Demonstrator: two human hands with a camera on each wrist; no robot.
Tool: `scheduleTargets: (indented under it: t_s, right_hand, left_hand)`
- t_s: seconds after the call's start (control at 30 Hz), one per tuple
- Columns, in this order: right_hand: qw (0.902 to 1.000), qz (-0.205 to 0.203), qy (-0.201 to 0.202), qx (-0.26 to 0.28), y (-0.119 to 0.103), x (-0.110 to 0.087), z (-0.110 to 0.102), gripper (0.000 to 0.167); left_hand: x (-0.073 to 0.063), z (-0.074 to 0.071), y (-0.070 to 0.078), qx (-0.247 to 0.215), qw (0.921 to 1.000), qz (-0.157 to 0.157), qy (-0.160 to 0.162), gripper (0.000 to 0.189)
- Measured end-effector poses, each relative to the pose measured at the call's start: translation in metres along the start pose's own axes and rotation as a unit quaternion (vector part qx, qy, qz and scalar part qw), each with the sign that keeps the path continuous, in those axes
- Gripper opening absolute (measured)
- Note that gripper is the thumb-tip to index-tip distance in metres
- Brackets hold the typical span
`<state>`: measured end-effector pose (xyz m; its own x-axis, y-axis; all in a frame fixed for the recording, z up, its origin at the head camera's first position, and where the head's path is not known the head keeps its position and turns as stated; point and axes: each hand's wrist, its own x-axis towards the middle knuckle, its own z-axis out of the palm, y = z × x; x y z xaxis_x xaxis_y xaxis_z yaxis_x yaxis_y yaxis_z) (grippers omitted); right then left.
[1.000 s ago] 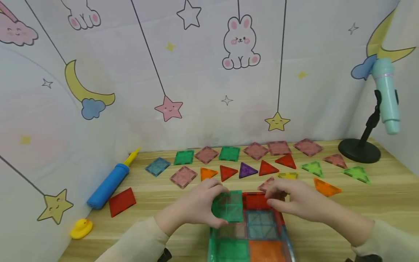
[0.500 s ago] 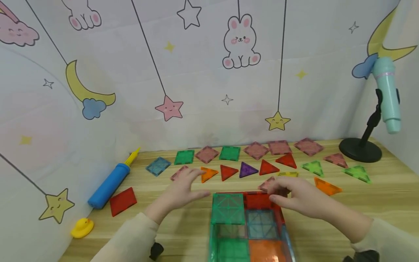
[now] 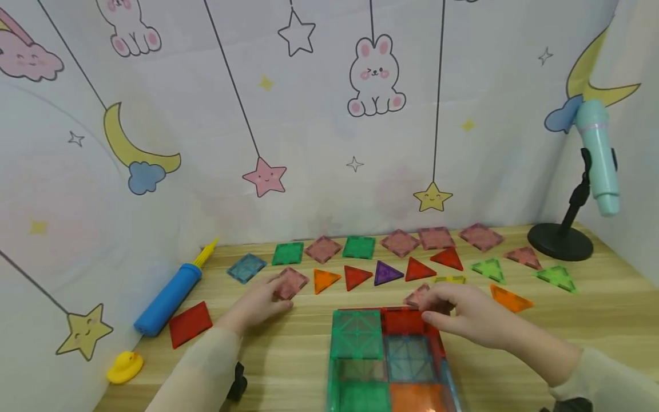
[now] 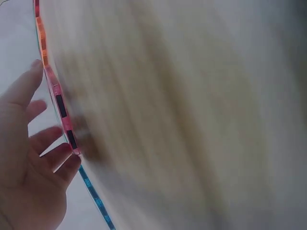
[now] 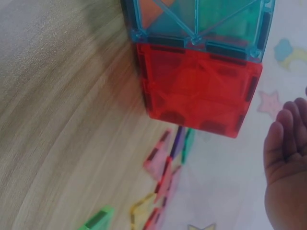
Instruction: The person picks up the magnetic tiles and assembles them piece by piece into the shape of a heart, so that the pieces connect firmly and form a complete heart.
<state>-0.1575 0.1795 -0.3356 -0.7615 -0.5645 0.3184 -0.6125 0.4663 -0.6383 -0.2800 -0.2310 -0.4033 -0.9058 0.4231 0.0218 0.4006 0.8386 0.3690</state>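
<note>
My left hand reaches over the table to a pink square magnetic tile. Its fingers overlap the tile's left corner, and in the left wrist view thumb and fingers spread along the tile's edge. Beside the back right corner of a box built from magnetic tiles is my right hand, fingers loosely bent, thumb tip overlapping the red wall tile. The right wrist view has that hand apart from the red wall. A green square tile covers the box's back left part.
Square and triangular tiles lie in rows at the back, among them a purple triangle and a blue square. At left are a red tile, a blue pump and a yellow duck. A microphone stand stands back right.
My left hand let go of the green square on top of the box and moved left to the pink square. The right hand stayed at the box's back right corner.
</note>
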Motion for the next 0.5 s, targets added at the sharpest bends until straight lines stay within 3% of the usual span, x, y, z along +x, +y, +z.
scheduleTargets:
  t_s: [0.17, 0.33, 0.5]
  right_hand:
    - [0.9998, -0.015, 0.001, -0.009, -0.001, -0.001, 0.0, 0.004]
    - [0.9998, -0.01, 0.009, -0.017, -0.002, -0.003, -0.002, 0.004]
    - [0.9998, -0.003, 0.01, -0.017, -0.003, -0.003, -0.006, 0.007]
  left_hand:
    - [0.0, 0.001, 0.002, 0.008, 0.9999, 0.009, -0.003, 0.023]
    - [0.0, 0.001, 0.007, 0.035, 0.9993, -0.006, 0.009, 0.04]
    - [-0.004, -0.007, 0.014, 0.019, 0.9988, -0.044, -0.004, 0.046]
